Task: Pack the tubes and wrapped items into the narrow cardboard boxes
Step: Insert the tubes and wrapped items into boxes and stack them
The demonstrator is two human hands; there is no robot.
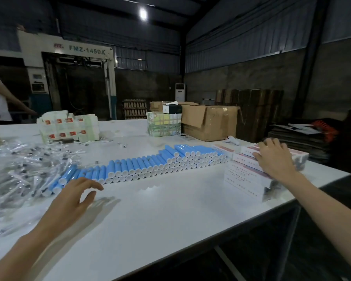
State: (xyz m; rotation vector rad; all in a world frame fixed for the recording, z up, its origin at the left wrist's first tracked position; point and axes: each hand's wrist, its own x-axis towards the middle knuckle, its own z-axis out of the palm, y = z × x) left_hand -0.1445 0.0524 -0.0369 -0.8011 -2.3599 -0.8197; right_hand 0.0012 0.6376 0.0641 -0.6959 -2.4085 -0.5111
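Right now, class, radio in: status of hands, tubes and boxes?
Left hand open, hovering near blue tubes. Right hand resting on stacked narrow boxes. Wrapped items heaped left; nothing blocking.

There were one left hand, one right hand, one open cardboard carton at one o'clock, and several dozen blue tubes, uncountable exactly.

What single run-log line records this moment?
left hand: open, beside blue tubes | right hand: open, resting on narrow boxes | wrapped items: piled, untouched
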